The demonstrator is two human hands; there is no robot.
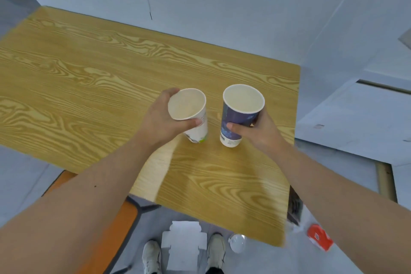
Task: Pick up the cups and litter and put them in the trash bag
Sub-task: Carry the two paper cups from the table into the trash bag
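Hands grip two cups above the surface (89, 78): left hand (161, 118) fingers wrap the white cup (189, 113), right hand (258, 131) the blue cup (240, 115).

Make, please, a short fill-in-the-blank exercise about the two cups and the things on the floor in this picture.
1. The left hand holds the ____ cup.
2. The right hand grips the dark ____ cup.
3. Both cups are open at the top and look ____ inside.
4. The flattened white carton lies on the floor between the person's two ____.

Missing words: white; blue; empty; shoes
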